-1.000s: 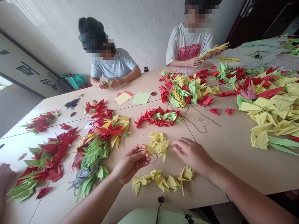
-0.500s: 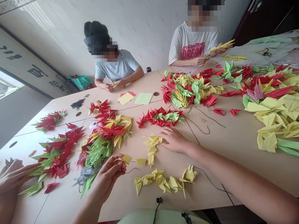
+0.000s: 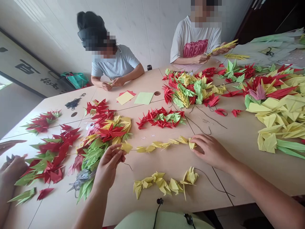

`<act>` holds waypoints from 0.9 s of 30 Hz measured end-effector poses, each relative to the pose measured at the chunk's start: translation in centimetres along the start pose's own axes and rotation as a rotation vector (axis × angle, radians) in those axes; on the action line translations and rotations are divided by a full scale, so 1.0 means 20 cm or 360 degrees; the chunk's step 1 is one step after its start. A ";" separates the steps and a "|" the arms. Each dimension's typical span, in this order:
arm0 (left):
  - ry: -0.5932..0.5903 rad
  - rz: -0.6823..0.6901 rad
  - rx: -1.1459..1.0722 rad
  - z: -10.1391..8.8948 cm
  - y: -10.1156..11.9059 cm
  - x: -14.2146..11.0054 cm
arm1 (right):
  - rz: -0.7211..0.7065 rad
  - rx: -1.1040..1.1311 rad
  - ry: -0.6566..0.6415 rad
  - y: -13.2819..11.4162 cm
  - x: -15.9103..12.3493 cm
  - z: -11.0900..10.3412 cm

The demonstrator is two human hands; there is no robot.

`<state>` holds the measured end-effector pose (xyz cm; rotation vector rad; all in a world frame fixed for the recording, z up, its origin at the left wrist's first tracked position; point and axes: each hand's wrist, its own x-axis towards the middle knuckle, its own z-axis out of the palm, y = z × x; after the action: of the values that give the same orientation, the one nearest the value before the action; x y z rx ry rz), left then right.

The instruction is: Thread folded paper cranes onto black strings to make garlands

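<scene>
A strung yellow origami garland [image 3: 156,145] stretches in a nearly straight line between my hands, just above or on the table. My left hand [image 3: 107,166] pinches the yellow folded piece at its left end, and a dark thread tail hangs below those fingers. At the right end, my right hand [image 3: 212,151] has its thumb and fingers closed around the last yellow piece. Nearer to me lies a second yellow origami garland [image 3: 164,184], curved, with a dark thread [image 3: 214,181] trailing off to its right.
Red and green origami [image 3: 162,117] lies beyond my hands. Heaps of coloured origami [image 3: 95,156] stand left, and yellow ones [image 3: 278,117] right. Paper squares [image 3: 144,98] lie farther back. Two people [image 3: 114,65] sit opposite; another person's hand [image 3: 14,168] is at far left.
My right hand has moved right and slightly toward me, drawing the bent yellow garland out straight. My left hand still pinches the left end piece. The view has shifted slightly.
</scene>
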<state>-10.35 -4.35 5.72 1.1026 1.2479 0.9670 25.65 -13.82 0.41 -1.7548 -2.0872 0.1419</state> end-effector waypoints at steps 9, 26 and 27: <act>-0.0115 0.0277 0.0679 0.11 -0.13 0.13 | 0.0289 -0.0089 0.0144 0.08 -0.29 -0.04; 0.0007 0.0436 0.1354 0.05 -0.26 0.11 | 0.0541 -0.0096 0.0231 0.06 -0.43 -0.06; 0.0008 0.0428 0.1349 0.05 -0.26 0.11 | 0.0552 -0.0105 0.0244 0.05 -0.43 -0.05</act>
<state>-9.35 -3.45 0.07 1.9602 1.5898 0.6193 28.14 -22.12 -1.04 -2.0852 -1.6858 0.0352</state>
